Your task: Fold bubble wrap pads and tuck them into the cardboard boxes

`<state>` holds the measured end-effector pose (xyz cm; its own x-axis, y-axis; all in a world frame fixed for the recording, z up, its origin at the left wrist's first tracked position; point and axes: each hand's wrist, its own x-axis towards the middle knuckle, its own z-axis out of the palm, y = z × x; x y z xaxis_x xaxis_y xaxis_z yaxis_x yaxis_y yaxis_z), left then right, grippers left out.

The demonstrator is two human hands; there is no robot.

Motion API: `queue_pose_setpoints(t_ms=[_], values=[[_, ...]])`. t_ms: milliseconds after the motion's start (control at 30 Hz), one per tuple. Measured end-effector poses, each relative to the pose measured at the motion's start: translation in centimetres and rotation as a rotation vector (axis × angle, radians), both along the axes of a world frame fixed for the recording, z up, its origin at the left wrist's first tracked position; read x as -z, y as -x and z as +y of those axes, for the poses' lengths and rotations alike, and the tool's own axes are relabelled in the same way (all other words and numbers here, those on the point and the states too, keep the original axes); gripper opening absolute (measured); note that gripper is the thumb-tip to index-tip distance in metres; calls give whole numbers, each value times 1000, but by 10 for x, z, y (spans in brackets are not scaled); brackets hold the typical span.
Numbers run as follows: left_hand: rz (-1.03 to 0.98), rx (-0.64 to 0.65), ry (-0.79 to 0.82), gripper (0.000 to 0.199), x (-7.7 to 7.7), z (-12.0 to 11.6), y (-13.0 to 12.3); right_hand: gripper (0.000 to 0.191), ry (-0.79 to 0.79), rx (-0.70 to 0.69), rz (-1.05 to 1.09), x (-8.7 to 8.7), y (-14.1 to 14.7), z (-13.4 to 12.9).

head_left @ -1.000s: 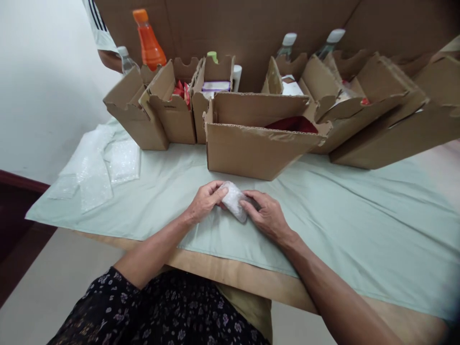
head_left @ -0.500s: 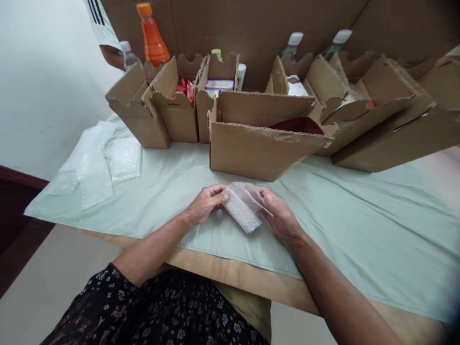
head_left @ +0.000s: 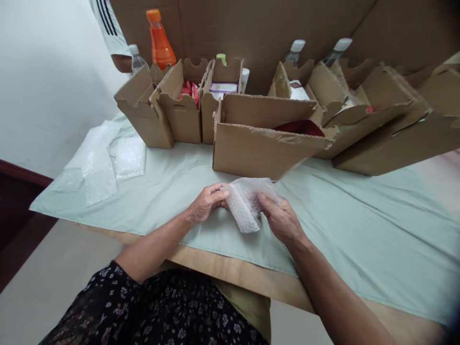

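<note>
A piece of bubble wrap (head_left: 243,211), partly folded over itself, is held above the cloth-covered table between my two hands. My left hand (head_left: 208,202) pinches its left edge between thumb and fingers. On the other side, my right hand (head_left: 282,215) grips the raised flap, thumb on top. I cannot tell whether anything lies inside the folds. Just beyond the bubble wrap stands a long open cardboard box (head_left: 266,151) with something dark red (head_left: 300,128) in it.
More bubble wrap sheets (head_left: 98,167) lie on the pale green cloth (head_left: 172,175) at the left. Several narrow cardboard boxes (head_left: 187,117) line the back, with an orange bottle (head_left: 160,45) and clear bottles behind them. A person's sleeve (head_left: 111,28) shows at the upper left.
My right hand has shifted its grip along the bubble wrap, and the flap is now spread wider to the right. My left hand keeps its hold. The camera view has shifted slightly.
</note>
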<state>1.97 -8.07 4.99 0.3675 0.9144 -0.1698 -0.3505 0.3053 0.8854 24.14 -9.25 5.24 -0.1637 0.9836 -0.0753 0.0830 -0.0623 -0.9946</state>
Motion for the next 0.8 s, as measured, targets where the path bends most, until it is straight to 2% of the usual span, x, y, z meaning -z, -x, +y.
queue_pose_setpoints(t_ms=[133, 233, 367, 467, 667, 733, 800], values=[[-35, 11, -19, 71, -2, -3, -1, 57, -25, 2, 25, -8, 0, -1], [-19, -27, -27, 82, -2, -5, 0, 55, -154, 3, -151, -16, 1, -3], [94, -160, -74, 82, -2, -3, 7, 58, -288, 115, -303, -20, 2, -5], [128, -188, -111, 80, -6, -3, 12, 61, -256, 91, -269, -20, 2, -4], [195, 27, -173, 50, -15, -7, 11, 60, -58, -79, -30, -4, -3, -1], [279, 87, -177, 36, -15, -9, 9, 53, -29, -45, 72, 2, -6, 2], [383, 124, -199, 25, -15, -9, 9, 46, -34, 91, 189, 4, -10, 6]])
